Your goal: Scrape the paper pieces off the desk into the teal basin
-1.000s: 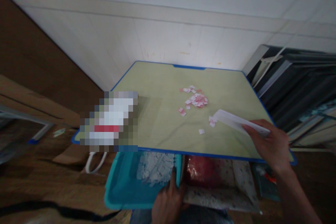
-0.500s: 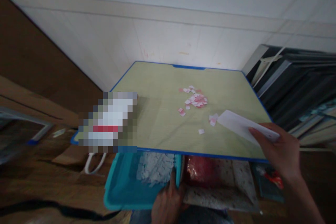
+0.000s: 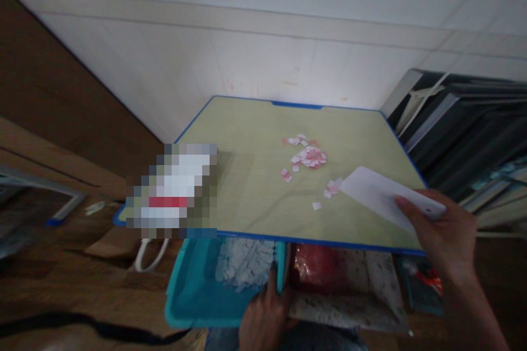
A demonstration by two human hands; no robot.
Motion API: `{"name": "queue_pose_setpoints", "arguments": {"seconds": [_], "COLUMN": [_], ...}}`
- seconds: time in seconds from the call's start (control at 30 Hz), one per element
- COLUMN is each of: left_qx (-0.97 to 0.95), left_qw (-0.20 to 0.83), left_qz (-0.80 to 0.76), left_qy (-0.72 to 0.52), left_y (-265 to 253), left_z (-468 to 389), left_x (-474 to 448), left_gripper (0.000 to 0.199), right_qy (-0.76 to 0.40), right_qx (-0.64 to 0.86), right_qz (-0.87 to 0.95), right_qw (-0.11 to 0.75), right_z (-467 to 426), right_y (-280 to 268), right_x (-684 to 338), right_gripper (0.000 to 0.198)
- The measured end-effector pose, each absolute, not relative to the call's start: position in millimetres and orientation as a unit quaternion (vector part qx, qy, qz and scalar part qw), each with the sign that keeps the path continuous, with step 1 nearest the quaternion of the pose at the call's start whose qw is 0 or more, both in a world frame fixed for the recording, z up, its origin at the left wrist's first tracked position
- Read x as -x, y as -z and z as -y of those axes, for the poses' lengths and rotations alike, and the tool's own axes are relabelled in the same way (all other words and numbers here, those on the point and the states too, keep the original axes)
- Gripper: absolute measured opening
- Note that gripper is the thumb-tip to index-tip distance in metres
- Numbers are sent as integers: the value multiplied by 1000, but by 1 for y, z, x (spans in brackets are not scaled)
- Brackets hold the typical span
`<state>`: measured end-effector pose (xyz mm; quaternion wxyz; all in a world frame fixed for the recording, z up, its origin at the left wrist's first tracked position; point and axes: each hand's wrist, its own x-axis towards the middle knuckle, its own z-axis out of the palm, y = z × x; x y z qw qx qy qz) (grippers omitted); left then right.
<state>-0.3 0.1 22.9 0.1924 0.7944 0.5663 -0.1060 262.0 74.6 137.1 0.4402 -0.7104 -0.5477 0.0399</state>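
My right hand [image 3: 448,233] grips the end of a flat white scraper [image 3: 382,194] with a small hole near its end. The scraper's far corner touches or nearly touches a few small pink and white squares [image 3: 334,187] on the pale board with a blue edge [image 3: 247,175]. A larger heap of such squares [image 3: 312,157] lies farther back. Below the board's front edge, my left hand [image 3: 264,315] clasps the right wall of a teal plastic basin [image 3: 177,296], its index finger inside. White pieces [image 3: 245,263] fill the basin's far part.
A blurred-out white object [image 3: 177,181] sits on the board's left. Beside the basin is a speckled tray [image 3: 341,307] with a shiny red bag [image 3: 317,269]. Dark flat panels [image 3: 473,120] lean at right, a brown panel [image 3: 61,77] at left. The white wall [image 3: 263,60] stands behind.
My right hand has shifted slightly right with the scraper, which is tilted a little more. A small piece by its corner shows more apart. My left hand keeps its place on the basin.
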Motion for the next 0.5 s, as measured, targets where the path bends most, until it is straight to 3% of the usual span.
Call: {"name": "queue_pose_setpoints", "arguments": {"seconds": [0.17,0.37,0.5], "left_qx": [-796,-794,-800], "left_qw": [196,183,184], "left_qz": [-563,-569,-562], "left_qy": [106,108,97], "left_y": [-21,-21,-20], "left_z": [1,0,2], "left_x": [1,0,1], "left_gripper": [44,49,46], "right_qy": [-56,-96,-84], "right_qx": [735,729,740], "right_qz": [520,474,479], "right_qw": [432,484,464], "right_z": [-82,-81,-80], "right_y": [-133,-128,-129], "right_x": [-260,-265,-265], "right_gripper": [19,25,23]}}
